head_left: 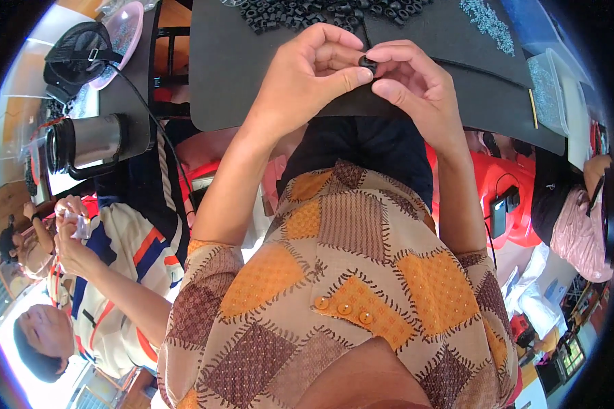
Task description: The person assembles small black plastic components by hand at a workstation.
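Note:
Over the near part of the dark table, a small round black part with a hollow centre (368, 63) is pinched between my two hands. My left hand (314, 71) has its thumb and fingertips closed on the left side of it. From the right, my right hand (419, 82) grips it with bent fingers and the thumb just below. Further back lies a heap of similar short black tubular parts (320, 12). Fine detail of the held part is covered by my fingertips.
Tiny pale-blue clear pieces (488, 26) lie at the back right, near a clear plastic tub (546, 92). A thin stick (533, 109) rests by the right edge. Leftward are a metal mug (99, 140), a black mesh cap (75, 61), a pink basin (133, 41) and a seated co-worker (116, 273).

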`<state>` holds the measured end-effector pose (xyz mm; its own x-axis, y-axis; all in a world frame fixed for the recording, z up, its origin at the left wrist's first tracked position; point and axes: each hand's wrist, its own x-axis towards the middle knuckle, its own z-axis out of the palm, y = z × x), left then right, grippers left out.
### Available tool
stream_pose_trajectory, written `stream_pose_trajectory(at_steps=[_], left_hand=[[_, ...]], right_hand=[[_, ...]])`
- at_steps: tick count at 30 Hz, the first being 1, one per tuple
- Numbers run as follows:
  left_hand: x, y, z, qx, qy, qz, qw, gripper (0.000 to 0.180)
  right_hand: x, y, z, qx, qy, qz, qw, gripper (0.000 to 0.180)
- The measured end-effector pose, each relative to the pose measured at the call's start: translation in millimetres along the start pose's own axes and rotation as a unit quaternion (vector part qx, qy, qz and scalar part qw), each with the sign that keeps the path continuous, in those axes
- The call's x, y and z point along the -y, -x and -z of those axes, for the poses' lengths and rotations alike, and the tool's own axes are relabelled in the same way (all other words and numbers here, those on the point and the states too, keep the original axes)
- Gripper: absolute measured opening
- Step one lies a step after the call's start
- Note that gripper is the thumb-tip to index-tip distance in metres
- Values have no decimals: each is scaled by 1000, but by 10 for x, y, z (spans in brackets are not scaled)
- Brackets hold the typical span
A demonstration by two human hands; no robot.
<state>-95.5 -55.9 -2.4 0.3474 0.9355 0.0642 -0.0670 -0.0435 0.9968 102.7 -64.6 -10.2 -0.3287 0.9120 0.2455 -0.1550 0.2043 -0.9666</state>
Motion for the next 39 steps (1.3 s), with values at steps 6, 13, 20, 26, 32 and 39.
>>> stream_pose_trajectory(at_steps=[6,13,20,26,32,39], left_hand=[[-97,-18,27,46,-32,-12,998,36],[-176,-14,19,63,34,-5,997,33],[-146,43,-24,30,66,31,997,29],[-119,109,-94,24,42,-16,999,28],[-41,85,-94,-31,-179,-135,974,25],[94,57,-190,-92,-112,-211,967,23]], right_hand=[[-39,-38,99,40,54,71,995,25],[-17,-32,87,29,29,115,992,27],[15,3,72,22,81,109,990,31],[-65,59,22,2,-91,8,996,25],[-122,97,-68,14,-343,-127,931,25],[-141,96,-227,54,-526,-181,829,31]])
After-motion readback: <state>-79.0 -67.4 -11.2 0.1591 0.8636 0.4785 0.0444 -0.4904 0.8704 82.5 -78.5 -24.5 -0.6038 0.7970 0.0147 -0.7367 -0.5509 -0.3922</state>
